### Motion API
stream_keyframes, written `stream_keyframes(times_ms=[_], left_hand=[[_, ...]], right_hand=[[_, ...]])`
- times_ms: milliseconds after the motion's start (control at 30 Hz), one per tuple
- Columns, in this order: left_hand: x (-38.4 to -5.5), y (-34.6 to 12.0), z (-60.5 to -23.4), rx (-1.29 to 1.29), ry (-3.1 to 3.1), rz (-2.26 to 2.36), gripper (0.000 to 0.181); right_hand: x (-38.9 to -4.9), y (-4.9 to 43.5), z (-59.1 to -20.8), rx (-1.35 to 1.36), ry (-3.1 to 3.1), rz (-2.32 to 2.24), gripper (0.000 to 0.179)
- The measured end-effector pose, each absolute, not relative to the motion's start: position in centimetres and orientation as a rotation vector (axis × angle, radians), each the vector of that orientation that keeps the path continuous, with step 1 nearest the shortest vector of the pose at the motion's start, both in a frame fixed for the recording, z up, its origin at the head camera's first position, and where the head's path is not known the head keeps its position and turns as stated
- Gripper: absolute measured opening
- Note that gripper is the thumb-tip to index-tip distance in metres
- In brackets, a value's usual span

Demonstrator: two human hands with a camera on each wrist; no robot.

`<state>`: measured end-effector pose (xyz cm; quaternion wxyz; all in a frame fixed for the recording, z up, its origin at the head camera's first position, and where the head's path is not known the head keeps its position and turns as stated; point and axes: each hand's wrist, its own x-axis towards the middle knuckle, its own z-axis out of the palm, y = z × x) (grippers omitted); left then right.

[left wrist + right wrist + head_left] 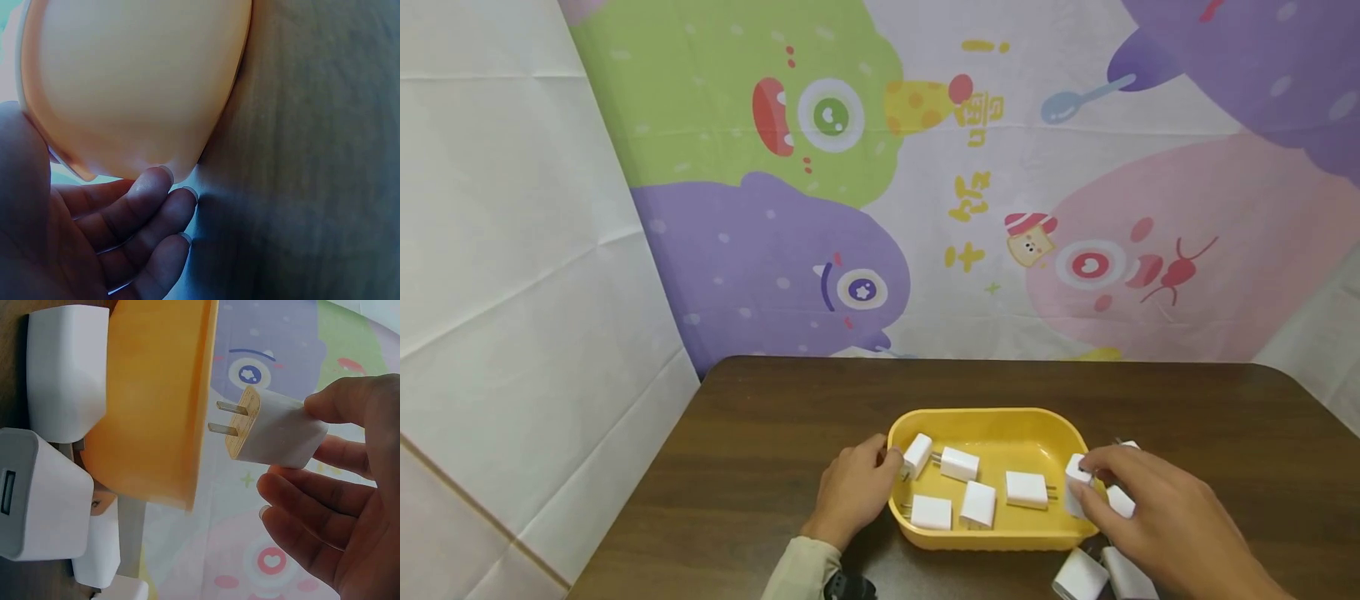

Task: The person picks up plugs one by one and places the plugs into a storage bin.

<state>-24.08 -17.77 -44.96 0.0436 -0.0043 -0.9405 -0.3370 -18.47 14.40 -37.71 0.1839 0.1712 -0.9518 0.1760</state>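
My right hand (1172, 500) pinches a white phone charger (281, 428) between thumb and fingers at the right rim of a yellow plastic basin (985, 540). Two metal prongs (231, 419) stick out of that charger's far end in the right wrist view. My left hand (855, 487) grips the basin's left end, thumb at the rim and fingertips against the outer wall (137, 94). Inside the basin lie several white chargers, among them one near the middle (978, 505) and another tilted against the left wall (917, 456).
On the brown table (760, 417), more white chargers (1081, 575) lie to the right of the basin, partly under my right hand. Behind the table hangs a cartoon-printed cloth (925, 317). A white panel (535, 250) stands on the left.
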Motion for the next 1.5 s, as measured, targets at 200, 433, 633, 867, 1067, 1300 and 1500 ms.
stream_keyframes(times_ms=[200, 433, 633, 867, 1067, 1300, 1500], left_hand=[[-24.0, -17.8, -44.9, -0.012, -2.876, -1.03, 0.027], [-24.1, -17.7, -45.0, -0.01, -2.887, -1.03, 0.026], [-24.1, -17.7, -45.0, -0.018, -2.876, -1.019, 0.025], [-24.1, -17.8, -45.0, -0.025, -2.866, -1.017, 0.025], [-24.1, -17.8, -45.0, -0.021, -2.877, -1.031, 0.026], [-24.2, -17.8, -45.0, -0.005, -2.888, -1.041, 0.027], [-24.1, -17.8, -45.0, -0.01, -2.883, -1.046, 0.026]], right_hand=[[-18.9, 14.1, -38.2, 0.506, -2.693, 0.503, 0.026], [-19.4, 13.8, -38.9, 0.59, -2.586, 0.472, 0.025], [-19.6, 13.4, -39.0, 0.55, -2.67, 0.489, 0.024], [-19.7, 12.7, -39.4, 0.591, -2.674, 0.511, 0.021], [-20.1, 12.4, -40.2, 0.693, -2.575, 0.498, 0.024], [-20.3, 12.0, -40.7, 0.797, -2.531, 0.51, 0.025], [-20.3, 11.7, -40.7, 0.767, -2.641, 0.498, 0.02]])
